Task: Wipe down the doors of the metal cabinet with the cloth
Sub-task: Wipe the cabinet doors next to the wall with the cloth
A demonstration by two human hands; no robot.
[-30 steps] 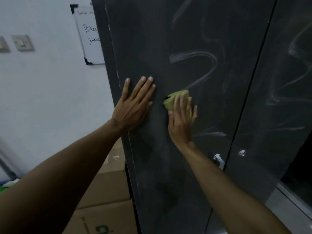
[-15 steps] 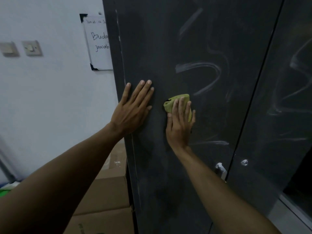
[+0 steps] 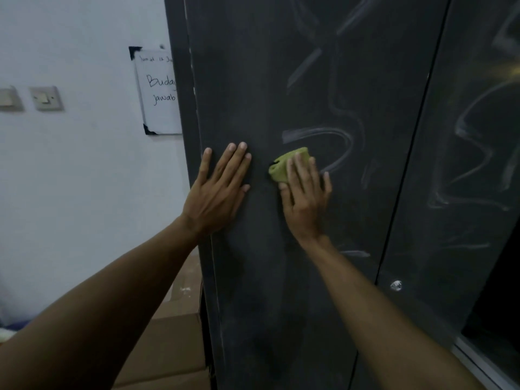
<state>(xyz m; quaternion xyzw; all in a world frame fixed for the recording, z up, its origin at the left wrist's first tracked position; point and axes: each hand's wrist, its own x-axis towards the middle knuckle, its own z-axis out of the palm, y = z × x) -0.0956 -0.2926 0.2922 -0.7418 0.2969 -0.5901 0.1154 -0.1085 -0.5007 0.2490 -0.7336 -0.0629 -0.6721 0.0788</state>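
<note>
One cloth (image 3: 282,168), long axis up-right.

A small whiteboard (image 3: 159,91) with black corners and handwriting hangs on the white wall (image 3: 84,178), two pale wall switches (image 3: 46,98) sit to its left, and cardboard boxes (image 3: 168,342) stand below.

To my left stands a pale white wall (image 3: 84,178), dimly lit; a beige switch plate (image 3: 46,98) sits on it, with a second plate (image 3: 8,100) beside it, cut by the frame edge; a small whiteboard (image 3: 160,108) with black corners and handwriting hangs further right; below, brown cardboard boxes (image 3: 168,342) are stacked; low on my right is a dark pane (image 3: 498,319).
</note>
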